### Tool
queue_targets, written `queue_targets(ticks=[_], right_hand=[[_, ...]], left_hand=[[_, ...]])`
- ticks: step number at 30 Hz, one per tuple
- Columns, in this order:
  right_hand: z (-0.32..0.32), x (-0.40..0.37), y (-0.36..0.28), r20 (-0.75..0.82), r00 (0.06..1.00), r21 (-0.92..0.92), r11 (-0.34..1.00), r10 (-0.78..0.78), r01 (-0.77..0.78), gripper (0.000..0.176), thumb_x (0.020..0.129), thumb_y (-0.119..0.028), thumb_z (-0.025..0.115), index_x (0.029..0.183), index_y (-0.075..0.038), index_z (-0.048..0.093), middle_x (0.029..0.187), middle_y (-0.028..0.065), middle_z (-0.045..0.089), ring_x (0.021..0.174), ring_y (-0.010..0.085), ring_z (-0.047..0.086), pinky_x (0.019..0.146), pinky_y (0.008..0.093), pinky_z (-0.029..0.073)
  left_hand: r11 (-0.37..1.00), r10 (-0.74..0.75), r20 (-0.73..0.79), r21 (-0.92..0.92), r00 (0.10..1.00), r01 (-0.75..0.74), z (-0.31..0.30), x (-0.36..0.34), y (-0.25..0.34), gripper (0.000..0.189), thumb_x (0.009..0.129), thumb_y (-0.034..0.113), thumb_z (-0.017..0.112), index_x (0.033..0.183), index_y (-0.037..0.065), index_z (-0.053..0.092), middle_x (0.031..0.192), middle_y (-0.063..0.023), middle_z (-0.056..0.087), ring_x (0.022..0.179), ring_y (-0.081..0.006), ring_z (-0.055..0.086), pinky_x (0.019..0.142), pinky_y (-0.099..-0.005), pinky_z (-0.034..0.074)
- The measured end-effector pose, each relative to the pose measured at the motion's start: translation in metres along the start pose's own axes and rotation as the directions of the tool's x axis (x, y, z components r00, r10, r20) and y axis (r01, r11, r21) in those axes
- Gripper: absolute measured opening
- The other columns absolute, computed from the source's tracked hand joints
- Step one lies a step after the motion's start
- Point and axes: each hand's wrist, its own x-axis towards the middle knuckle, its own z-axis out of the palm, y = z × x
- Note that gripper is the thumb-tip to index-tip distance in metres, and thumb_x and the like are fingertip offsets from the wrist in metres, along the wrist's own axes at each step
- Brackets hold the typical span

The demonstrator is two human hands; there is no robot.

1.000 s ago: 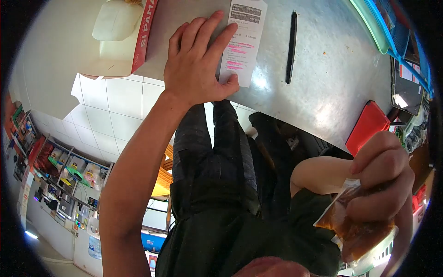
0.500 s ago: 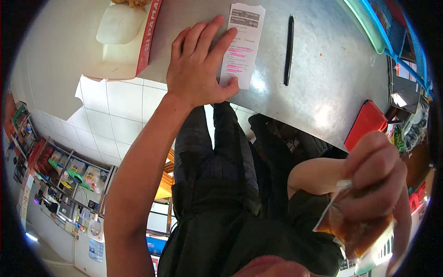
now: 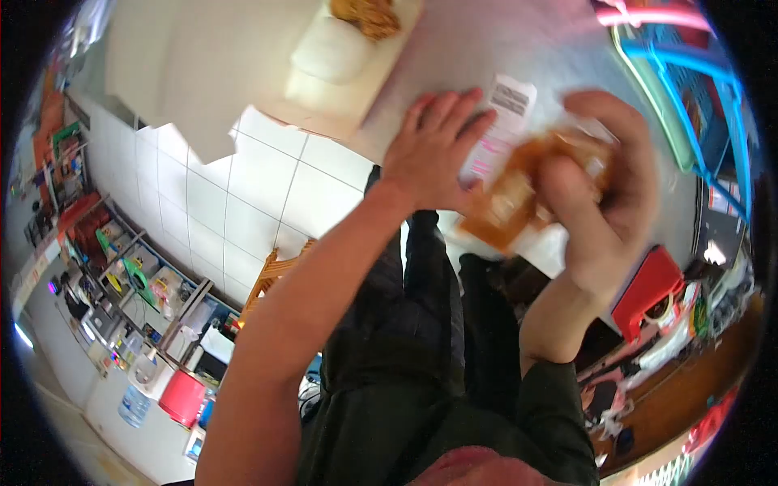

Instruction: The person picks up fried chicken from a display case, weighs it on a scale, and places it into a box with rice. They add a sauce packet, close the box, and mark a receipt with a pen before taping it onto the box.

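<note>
My left hand (image 3: 429, 154) rests on the metal table (image 3: 462, 49) with its fingers spread, touching the left edge of a paper receipt (image 3: 512, 101) with pink marks. My right hand (image 3: 604, 215), blurred by motion, grips a clear plastic packet of orange-brown sauce (image 3: 506, 202) over the table edge, covering the receipt's lower right part. An open cardboard box (image 3: 320, 109) lies left of my left hand. Inside it are a white, rounded lump (image 3: 332, 50) and a fried brown piece of food (image 3: 369, 18).
A blue plastic basket (image 3: 729, 105) and a green tray edge (image 3: 664, 121) stand at the right. Below them lie a dark tablet-like device (image 3: 717, 227) and a red object (image 3: 648, 292). Shelves with many items (image 3: 154, 283) stand beyond the tiled floor (image 3: 259, 186) at the left.
The right hand has moved up and left with the sauce packet, close to my left hand. The view has shifted, showing more of the box. The black pen is no longer visible.
</note>
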Motion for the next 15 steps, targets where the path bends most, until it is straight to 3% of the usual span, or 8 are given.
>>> queue_targets(ticks=[2, 4, 8, 10, 11, 13, 14, 15], right_hand=[[0.027, 0.028, 0.004, 0.136, 0.988, 0.031, 0.997, -0.076, 0.073, 0.038, 0.082, -0.011, 0.069, 0.115, 0.001, 0.053, 0.100, 0.0066, 0.061, 0.085, 0.0094, 0.058, 0.073, 0.0213, 0.046], [0.047, 0.042, -0.001, 0.192, 0.977, 0.083, 0.993, -0.098, 0.083, 0.033, 0.083, 0.000, 0.065, 0.115, 0.000, 0.054, 0.099, 0.0068, 0.062, 0.088, 0.0093, 0.058, 0.076, 0.0218, 0.046], [0.077, 0.054, -0.009, 0.222, 0.971, 0.099, 0.993, -0.090, 0.069, 0.027, 0.085, 0.003, 0.062, 0.111, 0.000, 0.054, 0.098, 0.0087, 0.063, 0.088, 0.0092, 0.059, 0.078, 0.0214, 0.046], [0.082, 0.058, -0.002, 0.388, 0.922, -0.191, 0.978, -0.001, 0.081, 0.025, 0.087, 0.002, 0.060, 0.110, 0.000, 0.053, 0.097, 0.0099, 0.064, 0.086, 0.0098, 0.059, 0.077, 0.0218, 0.047], [0.083, 0.062, 0.013, 0.416, 0.909, -0.233, 0.965, -0.011, 0.119, 0.022, 0.088, 0.002, 0.057, 0.110, 0.000, 0.051, 0.093, 0.0094, 0.064, 0.079, 0.0093, 0.059, 0.070, 0.0214, 0.048], [0.070, 0.066, 0.033, 0.374, 0.927, -0.250, 0.965, 0.022, 0.078, 0.022, 0.087, -0.001, 0.059, 0.108, 0.000, 0.052, 0.086, 0.0079, 0.063, 0.075, 0.0108, 0.060, 0.067, 0.0231, 0.047], [0.066, 0.068, 0.035, 0.305, 0.950, -0.259, 0.966, 0.069, 0.014, 0.021, 0.086, -0.004, 0.061, 0.105, 0.000, 0.053, 0.078, 0.0065, 0.062, 0.071, 0.0122, 0.060, 0.063, 0.0249, 0.047], [0.066, 0.067, 0.026, 0.325, 0.944, -0.264, 0.964, 0.063, 0.026, 0.021, 0.086, -0.004, 0.061, 0.105, 0.000, 0.053, 0.078, 0.0065, 0.062, 0.071, 0.0122, 0.060, 0.063, 0.0249, 0.047]], left_hand=[[0.990, -0.006, -0.047, -0.140, 0.999, 0.000, 0.009, 0.000, -0.004, 0.078, 0.066, 0.042, 0.065, 0.134, 0.013, 0.044, 0.146, -0.0098, 0.031, 0.131, -0.0286, 0.030, 0.109, -0.0450, 0.023], [0.940, -0.021, 0.057, -0.340, 0.998, 0.039, -0.007, -0.006, -0.004, 0.075, 0.067, 0.043, 0.064, 0.133, 0.013, 0.044, 0.141, -0.0115, 0.037, 0.129, -0.0302, 0.033, 0.108, -0.0433, 0.026], [0.955, -0.059, 0.117, -0.283, 0.991, 0.090, -0.021, -0.004, -0.002, 0.072, 0.067, 0.043, 0.063, 0.130, 0.014, 0.046, 0.133, -0.0125, 0.045, 0.126, -0.0315, 0.037, 0.107, -0.0439, 0.028], [0.914, -0.190, 0.136, -0.338, 0.972, 0.226, -0.011, -0.006, -0.002, 0.070, 0.066, 0.044, 0.063, 0.126, 0.011, 0.049, 0.125, -0.0124, 0.050, 0.123, -0.0306, 0.041, 0.108, -0.0453, 0.025], [0.910, -0.206, 0.111, -0.344, 0.972, 0.232, -0.015, -0.006, -0.003, 0.070, 0.066, 0.044, 0.063, 0.126, 0.011, 0.049, 0.125, -0.0124, 0.050, 0.123, -0.0306, 0.041, 0.108, -0.0453, 0.025], [0.967, -0.067, 0.348, -0.210, 0.935, 0.147, -0.046, 0.001, -0.002, 0.073, 0.065, 0.045, 0.063, 0.127, 0.008, 0.050, 0.130, -0.0121, 0.047, 0.126, -0.0279, 0.038, 0.110, -0.0442, 0.021], [0.965, -0.083, 0.326, -0.212, 0.942, 0.158, -0.043, 0.000, -0.003, 0.073, 0.065, 0.045, 0.063, 0.127, 0.008, 0.050, 0.130, -0.0121, 0.047, 0.126, -0.0279, 0.038, 0.110, -0.0442, 0.021], [0.986, -0.032, 0.195, -0.156, 0.980, 0.063, -0.032, -0.002, -0.004, 0.074, 0.065, 0.045, 0.064, 0.127, 0.007, 0.050, 0.133, -0.0117, 0.044, 0.127, -0.0270, 0.037, 0.111, -0.0436, 0.019]])
